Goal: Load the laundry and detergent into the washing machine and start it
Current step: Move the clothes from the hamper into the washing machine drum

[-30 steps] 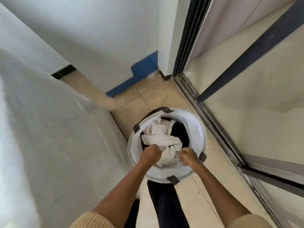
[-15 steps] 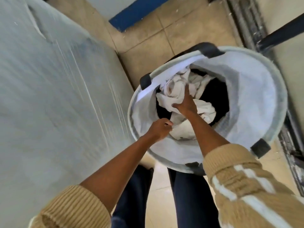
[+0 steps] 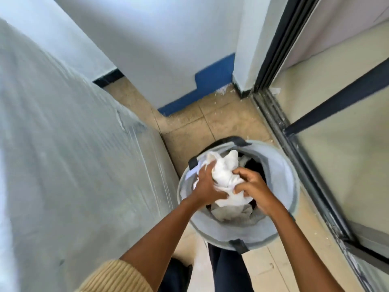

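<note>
Filling the left, one film-wrapped panel (image 3: 73, 165) runs out of frame; one round laundry basket (image 3: 281, 173) beside it, base hidden; one white bundle (image 3: 225, 175) at its mouth, over dark indistinct items (image 3: 253, 166); two hands, left hand (image 3: 205, 184) and right hand (image 3: 253, 186), both clutching that bundle

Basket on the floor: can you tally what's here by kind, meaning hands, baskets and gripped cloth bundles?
Hands: 2 (left hand, right hand)
Laundry basket: 1
White cloth bundle, gripped by both hands: 1
Total: 4
</note>
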The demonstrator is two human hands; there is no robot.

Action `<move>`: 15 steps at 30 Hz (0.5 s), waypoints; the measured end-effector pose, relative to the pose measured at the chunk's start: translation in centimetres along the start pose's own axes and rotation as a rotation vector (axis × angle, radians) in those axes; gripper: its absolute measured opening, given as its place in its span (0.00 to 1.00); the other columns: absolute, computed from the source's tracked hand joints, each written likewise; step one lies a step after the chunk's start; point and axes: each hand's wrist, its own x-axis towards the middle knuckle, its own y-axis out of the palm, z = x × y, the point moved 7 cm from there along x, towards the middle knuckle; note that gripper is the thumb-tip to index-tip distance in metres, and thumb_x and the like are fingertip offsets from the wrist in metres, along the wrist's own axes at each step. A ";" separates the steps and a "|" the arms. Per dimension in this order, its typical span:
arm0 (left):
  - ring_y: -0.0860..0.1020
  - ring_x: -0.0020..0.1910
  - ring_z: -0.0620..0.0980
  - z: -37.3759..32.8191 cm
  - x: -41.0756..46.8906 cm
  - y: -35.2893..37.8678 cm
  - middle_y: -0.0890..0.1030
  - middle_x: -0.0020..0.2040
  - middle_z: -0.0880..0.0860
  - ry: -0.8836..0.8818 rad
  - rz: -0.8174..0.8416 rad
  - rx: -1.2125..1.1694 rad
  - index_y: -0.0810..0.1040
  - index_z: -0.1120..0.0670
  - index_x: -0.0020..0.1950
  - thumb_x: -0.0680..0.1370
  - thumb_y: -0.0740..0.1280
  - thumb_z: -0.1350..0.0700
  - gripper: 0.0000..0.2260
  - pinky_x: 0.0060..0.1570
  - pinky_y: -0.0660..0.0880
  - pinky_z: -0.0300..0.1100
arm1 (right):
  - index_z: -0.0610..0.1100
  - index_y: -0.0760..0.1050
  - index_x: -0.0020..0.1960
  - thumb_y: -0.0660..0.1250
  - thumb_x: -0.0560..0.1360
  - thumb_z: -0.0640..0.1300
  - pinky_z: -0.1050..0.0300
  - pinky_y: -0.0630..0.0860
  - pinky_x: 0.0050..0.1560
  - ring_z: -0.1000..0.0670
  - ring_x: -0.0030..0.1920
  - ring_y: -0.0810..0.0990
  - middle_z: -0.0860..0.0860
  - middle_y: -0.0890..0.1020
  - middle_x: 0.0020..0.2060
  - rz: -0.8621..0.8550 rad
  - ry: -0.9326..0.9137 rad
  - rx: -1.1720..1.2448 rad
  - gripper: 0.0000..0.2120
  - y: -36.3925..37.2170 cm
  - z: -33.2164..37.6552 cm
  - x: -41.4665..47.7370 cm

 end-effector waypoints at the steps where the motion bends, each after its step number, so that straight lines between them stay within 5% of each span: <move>1: 0.70 0.65 0.50 -2.1 -1.2 -1.1 0.71 0.66 0.53 0.042 0.021 -0.016 0.66 0.57 0.69 0.57 0.78 0.48 0.44 0.60 0.65 0.30 | 0.50 0.76 0.45 0.67 0.61 0.29 0.63 0.67 0.30 0.53 0.38 0.73 0.52 0.78 0.42 -0.004 -0.032 0.020 0.19 0.1 1.9 -1.9; 4: 0.74 0.58 0.45 -7.8 -4.9 -5.1 0.76 0.57 0.49 0.176 0.056 -0.043 0.74 0.57 0.63 0.67 0.75 0.55 0.25 0.54 0.70 0.32 | 0.51 0.78 0.47 0.65 0.58 0.36 0.63 0.70 0.34 0.52 0.40 0.76 0.50 0.80 0.42 -0.020 -0.177 0.142 0.20 1.0 8.2 -7.2; 8: 0.76 0.56 0.48 -14.1 -10.9 -13.1 0.79 0.58 0.53 0.247 -0.097 -0.030 0.75 0.55 0.62 0.61 0.66 0.49 0.29 0.53 0.70 0.39 | 0.49 0.75 0.61 0.61 0.70 0.27 0.56 0.76 0.49 0.50 0.52 0.79 0.48 0.80 0.55 -0.125 -0.430 0.437 0.25 1.9 15.0 -13.6; 12: 0.76 0.50 0.44 -19.1 -18.5 -20.2 0.80 0.53 0.47 0.501 -0.186 0.129 0.76 0.53 0.57 0.63 0.68 0.45 0.24 0.49 0.70 0.38 | 0.47 0.77 0.52 0.60 0.73 0.27 0.66 0.78 0.39 0.46 0.47 0.77 0.46 0.79 0.51 -0.412 -0.542 0.523 0.18 2.4 19.1 -18.8; 15: 0.76 0.48 0.38 -20.4 -26.7 -26.4 0.80 0.50 0.45 0.724 -0.283 0.179 0.77 0.52 0.53 0.64 0.72 0.45 0.21 0.46 0.70 0.30 | 0.46 0.77 0.49 0.61 0.74 0.29 0.66 0.76 0.34 0.47 0.41 0.77 0.45 0.80 0.48 -0.425 -0.613 0.419 0.14 5.3 22.4 -22.5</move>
